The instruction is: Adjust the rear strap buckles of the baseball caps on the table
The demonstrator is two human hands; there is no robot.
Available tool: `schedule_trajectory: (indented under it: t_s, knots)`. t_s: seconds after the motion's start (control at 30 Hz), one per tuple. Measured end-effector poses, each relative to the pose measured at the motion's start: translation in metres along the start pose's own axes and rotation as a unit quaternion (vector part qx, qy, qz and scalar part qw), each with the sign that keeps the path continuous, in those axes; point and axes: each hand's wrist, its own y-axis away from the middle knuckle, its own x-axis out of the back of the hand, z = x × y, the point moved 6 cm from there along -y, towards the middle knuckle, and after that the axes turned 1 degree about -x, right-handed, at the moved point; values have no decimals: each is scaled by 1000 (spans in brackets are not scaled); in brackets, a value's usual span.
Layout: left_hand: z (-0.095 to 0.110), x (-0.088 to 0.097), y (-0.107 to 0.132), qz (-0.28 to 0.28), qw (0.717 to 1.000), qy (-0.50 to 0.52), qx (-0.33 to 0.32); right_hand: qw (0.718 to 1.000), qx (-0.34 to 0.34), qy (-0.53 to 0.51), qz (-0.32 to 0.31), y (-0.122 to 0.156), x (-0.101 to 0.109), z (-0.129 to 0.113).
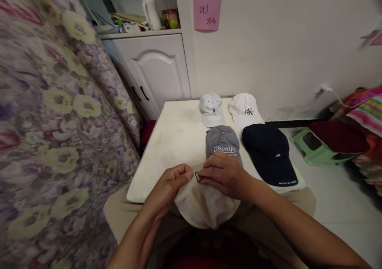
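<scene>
Both my hands hold a cream-white cap (205, 205) at the near edge of the small white table (167, 141). My left hand (171, 185) pinches the cap's back edge beside a small metal buckle (197, 177). My right hand (222, 173) is closed on the strap at that buckle. Just beyond my fingers lies a grey cap (222, 141) with lettering. To its right lies a dark navy cap (270, 153). Two white caps (211, 108) (244, 109) sit at the table's far edge.
A floral quilt (50, 125) fills the left side. White cabinet doors (155, 68) and a shelf with a jug stand behind the table. A pink note (207, 8) hangs on the wall. A green stool (316, 147) with a dark red cushion stands on the floor at right.
</scene>
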Motion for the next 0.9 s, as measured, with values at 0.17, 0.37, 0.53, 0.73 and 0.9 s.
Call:
schedule_trajectory:
  t_s: [0.17, 0.37, 0.53, 0.73, 0.9]
  knots:
    - [1, 0, 0, 3, 1000, 7, 0, 999, 26, 13, 16, 2, -6, -2]
    - [2, 1, -2, 8, 1000, 26, 4, 994, 81, 61, 28, 7, -10, -5]
    - [1, 3, -3, 19, 1000, 22, 6, 996, 75, 49, 9, 2, -16, -7]
    - [0, 1, -3, 7, 1000, 13, -10, 999, 18, 22, 15, -1, -24, -3]
    - [3, -3, -1, 0, 1000, -6, -23, 994, -56, -92, 17, 0, -17, 4]
